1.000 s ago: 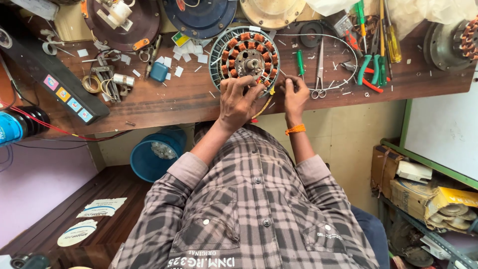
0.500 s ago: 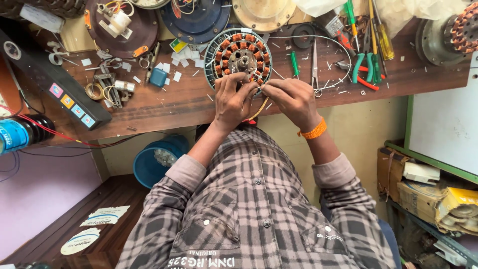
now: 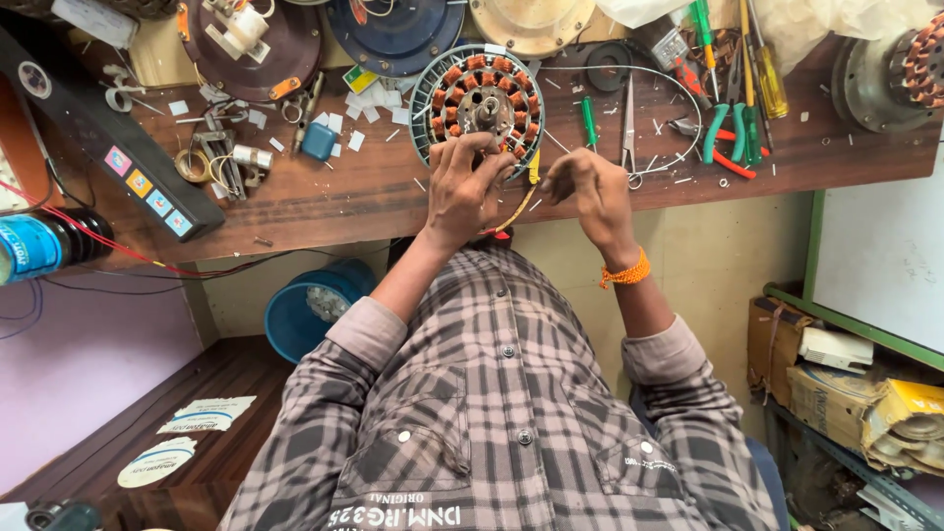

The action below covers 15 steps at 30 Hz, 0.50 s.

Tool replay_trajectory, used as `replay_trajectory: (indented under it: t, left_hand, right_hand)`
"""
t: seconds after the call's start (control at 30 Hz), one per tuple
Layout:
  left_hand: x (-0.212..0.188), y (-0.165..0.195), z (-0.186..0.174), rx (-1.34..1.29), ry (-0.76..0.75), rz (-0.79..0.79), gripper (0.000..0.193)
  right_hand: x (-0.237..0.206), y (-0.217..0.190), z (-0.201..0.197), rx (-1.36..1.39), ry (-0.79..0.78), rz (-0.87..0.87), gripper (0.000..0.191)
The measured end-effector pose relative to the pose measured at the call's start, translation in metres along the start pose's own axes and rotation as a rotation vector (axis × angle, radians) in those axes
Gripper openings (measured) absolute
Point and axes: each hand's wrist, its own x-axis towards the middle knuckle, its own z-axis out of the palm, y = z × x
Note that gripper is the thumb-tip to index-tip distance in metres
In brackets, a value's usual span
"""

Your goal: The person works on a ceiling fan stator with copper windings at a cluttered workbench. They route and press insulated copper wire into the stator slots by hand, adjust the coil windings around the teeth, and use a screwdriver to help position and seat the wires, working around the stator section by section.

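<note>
Stator (image 3: 479, 103), a round wheel of copper-wound coils about a central shaft, lies flat on the wooden worktop (image 3: 334, 202) close to its near edge, midway along it. Our left hand (image 3: 462, 192) rests over the near rim of the stator, fingers curled down onto the coils there. Our right hand (image 3: 590, 192) is held just off the near edge, fingers drawn together; it appears to pinch the end of a thin yellow sleeve (image 3: 526, 192) that runs from the stator rim across the edge, though the fingertips are too small for us to be certain. We judge the step in hand to be the dressing of a winding lead at the rim. The next move calls for steady tension from the right hand while the left keeps the stator from turning. Pliers (image 3: 730, 133) with green handles and a green screwdriver (image 3: 588, 120) lie towards the right end; a blue bucket (image 3: 310, 310) stands beneath the worktop.
</note>
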Motion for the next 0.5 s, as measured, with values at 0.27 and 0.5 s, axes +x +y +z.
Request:
replay_trajectory:
  t: [0.27, 0.5]
  left_hand:
    - [0.003, 0.001, 0.004, -0.028, 0.000, -0.011, 0.013]
    - [0.003, 0.002, 0.003, -0.010, 0.020, 0.005, 0.014]
  right_hand:
    - [0.011, -0.027, 0.004, -0.588, 0.085, -0.543, 0.017]
    - [0.032, -0.038, -0.007, -0.925, -0.066, -0.816, 0.027]
